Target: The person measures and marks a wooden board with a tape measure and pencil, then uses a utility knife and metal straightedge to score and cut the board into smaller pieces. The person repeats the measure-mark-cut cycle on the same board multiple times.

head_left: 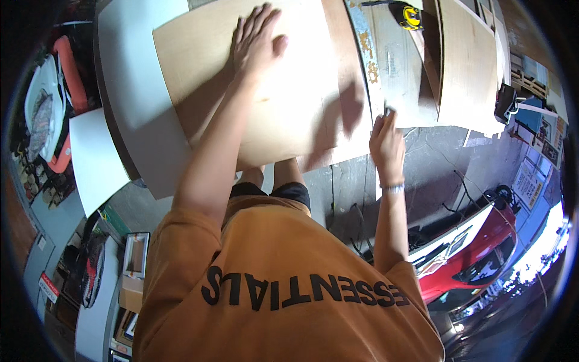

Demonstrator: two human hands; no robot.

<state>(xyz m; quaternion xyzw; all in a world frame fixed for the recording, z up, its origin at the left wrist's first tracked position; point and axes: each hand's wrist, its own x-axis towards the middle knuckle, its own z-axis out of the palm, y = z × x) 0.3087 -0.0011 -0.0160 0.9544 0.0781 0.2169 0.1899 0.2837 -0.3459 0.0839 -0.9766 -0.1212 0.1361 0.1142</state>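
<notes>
I see the left hand (258, 45) flat, fingers stretched, gripping nothing, on the plywood sheet (289, 114), which overlaps a white panel (136, 72) at left; near the sheet's right edge, the right hand (388, 145) curls around a small tool (388, 111).

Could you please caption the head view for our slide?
Left hand on a wooden board, right hand gripping a small object.

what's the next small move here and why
Probably steady the wooden board with the left hand before moving the right hand: the left hand lies open on the board, while the right is closed around a small dark object, too small to identify, near the board's right side.
</notes>
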